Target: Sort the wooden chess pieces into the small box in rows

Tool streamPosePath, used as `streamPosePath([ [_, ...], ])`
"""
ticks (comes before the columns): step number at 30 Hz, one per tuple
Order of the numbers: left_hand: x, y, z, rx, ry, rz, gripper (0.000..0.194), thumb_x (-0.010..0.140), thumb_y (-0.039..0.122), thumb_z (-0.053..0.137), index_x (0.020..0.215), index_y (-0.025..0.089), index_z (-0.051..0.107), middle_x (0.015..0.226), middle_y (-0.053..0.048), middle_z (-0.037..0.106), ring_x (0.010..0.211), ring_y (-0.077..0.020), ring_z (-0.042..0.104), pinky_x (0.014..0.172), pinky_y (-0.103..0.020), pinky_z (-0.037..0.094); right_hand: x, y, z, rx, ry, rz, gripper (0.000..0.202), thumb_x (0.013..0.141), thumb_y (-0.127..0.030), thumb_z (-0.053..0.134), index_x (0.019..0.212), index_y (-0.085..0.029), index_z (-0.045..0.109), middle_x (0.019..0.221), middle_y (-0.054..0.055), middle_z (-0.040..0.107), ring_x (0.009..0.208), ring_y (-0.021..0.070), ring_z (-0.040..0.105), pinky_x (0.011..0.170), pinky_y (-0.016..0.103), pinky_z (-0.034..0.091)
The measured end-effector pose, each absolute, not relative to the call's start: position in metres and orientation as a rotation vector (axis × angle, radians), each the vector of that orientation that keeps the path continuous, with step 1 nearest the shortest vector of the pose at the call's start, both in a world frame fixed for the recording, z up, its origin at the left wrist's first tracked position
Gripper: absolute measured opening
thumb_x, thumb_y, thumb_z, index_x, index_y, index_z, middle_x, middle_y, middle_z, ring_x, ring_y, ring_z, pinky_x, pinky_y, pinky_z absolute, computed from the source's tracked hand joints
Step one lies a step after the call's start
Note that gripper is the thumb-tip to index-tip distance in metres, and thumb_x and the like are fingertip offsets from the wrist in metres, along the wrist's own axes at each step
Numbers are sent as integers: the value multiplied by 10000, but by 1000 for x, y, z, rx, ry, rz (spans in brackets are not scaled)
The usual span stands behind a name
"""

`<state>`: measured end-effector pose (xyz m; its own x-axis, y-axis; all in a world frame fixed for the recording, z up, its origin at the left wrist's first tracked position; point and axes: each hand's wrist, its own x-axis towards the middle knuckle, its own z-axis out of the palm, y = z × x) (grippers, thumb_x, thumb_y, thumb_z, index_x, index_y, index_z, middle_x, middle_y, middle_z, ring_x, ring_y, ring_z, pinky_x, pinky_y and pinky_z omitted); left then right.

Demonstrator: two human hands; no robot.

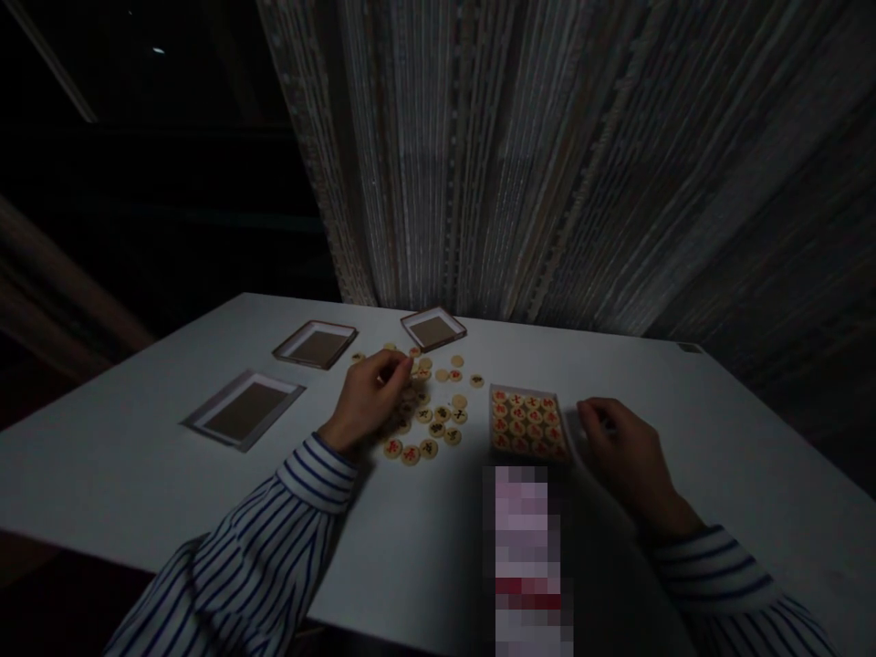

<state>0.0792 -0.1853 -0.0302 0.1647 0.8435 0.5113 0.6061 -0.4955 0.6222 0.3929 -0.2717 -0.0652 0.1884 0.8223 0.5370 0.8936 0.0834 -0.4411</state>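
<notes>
Loose Chinese chess pieces [439, 427], round and pale with red or black characters, lie scattered mid-table; some show blank backs. Above their left side is my left hand [366, 397], thumb and forefinger pinched together; whatever is between the tips is too small or hidden. An open box [564, 436] to the right of the scatter holds rows of pieces with red characters. Just right of that box rests my right hand [626, 456], its fingers curled closed, with nothing visible in them. It appears apart from the box.
Three shallow box parts lie further off: one at left [212, 432], one behind it [277, 351], one at the back [431, 345]. Behind the white table [171, 493] hangs a string curtain [479, 182]. A pixelated patch covers the front middle. The light is dim.
</notes>
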Motion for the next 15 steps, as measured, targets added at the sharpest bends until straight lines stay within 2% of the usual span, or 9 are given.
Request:
streamPosePath([
  [10,56,-185,-39,2139,1399,1246,285,847,352,443,795,147,634,718,-28,631,667,-134,548,645,-255,443,396,-273,-54,-1678,-1592,-228,255,807,-427,474,805,-201,593,767,70,631,684,197,572,612,326,465],
  [15,56,-188,-33,2336,1139,1085,199,825,296,480,763,156,606,771,-46,618,749,-152,555,729,-294,442,381,-274,-31,-1616,-1576,-195,234,793,-412,483,831,-208,591,805,56,628,704,192,566,541,299,454],
])
